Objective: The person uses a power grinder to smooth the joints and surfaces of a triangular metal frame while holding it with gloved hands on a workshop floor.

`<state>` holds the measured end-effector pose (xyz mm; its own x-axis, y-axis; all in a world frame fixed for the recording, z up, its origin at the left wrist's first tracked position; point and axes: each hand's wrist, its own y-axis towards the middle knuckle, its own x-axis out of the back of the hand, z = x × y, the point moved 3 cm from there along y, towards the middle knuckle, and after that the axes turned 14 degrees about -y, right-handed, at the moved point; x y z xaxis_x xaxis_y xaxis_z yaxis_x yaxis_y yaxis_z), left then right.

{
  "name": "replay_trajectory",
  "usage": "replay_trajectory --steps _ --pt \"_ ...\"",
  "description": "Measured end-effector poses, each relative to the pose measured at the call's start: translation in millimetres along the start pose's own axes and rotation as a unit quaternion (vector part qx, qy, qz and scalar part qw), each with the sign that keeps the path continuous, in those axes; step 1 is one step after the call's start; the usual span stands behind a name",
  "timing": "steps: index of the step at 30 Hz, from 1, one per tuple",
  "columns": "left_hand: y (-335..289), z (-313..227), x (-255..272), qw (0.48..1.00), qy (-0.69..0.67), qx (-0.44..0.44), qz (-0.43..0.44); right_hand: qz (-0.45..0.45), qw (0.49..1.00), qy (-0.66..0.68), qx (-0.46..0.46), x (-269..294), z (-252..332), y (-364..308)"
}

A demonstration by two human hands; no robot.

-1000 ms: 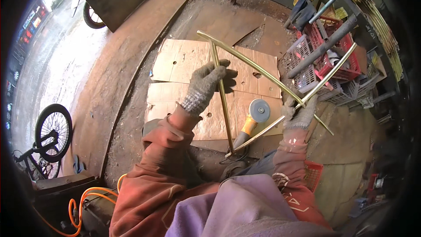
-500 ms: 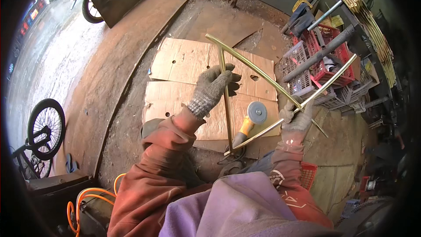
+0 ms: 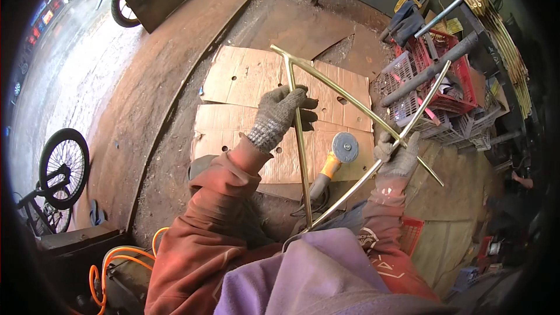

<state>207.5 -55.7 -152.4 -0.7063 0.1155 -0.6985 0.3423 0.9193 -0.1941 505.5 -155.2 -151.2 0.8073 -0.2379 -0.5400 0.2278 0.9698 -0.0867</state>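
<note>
I hold a triangular frame of gold-coloured metal tubes [image 3: 348, 99] in front of me, above the cardboard. My left hand [image 3: 276, 115], in a grey knitted glove, is closed round its left tube below the top corner. My right hand [image 3: 399, 156], gloved too, grips the place where two tubes cross on the right. Both tubes run on past this crossing. The lower corner is close to my lap, next to the purple cloth [image 3: 315, 268]. Beneath the frame, an angle grinder [image 3: 331, 166] with a grey disc and yellow neck lies between my hands.
Flattened cardboard sheets [image 3: 233, 79] lie on the floor. Red and grey plastic crates [image 3: 455, 102] stand at the right under a rack with bundled gold tubes [image 3: 487, 17]. An orange hose [image 3: 119, 251] loops at the lower left, near a bicycle wheel [image 3: 64, 169].
The frame has tilted in my hands: its lower corner has come down toward my lap, and the right tube stands steeper. The tube end below my right hand shows longer. Both hands keep their hold.
</note>
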Motion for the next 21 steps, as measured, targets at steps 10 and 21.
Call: replay_trajectory --steps 10,21 --pt "12.6 14.3 18.6 0.999 0.001 -0.009 -0.044 -0.014 0.999 -0.045 0.010 -10.5 -6.1 1.0" --pt "33.4 18.3 63.5 0.987 -0.055 0.005 -0.151 0.117 0.991 -0.068 -0.004 -19.4 -37.7 -0.6"
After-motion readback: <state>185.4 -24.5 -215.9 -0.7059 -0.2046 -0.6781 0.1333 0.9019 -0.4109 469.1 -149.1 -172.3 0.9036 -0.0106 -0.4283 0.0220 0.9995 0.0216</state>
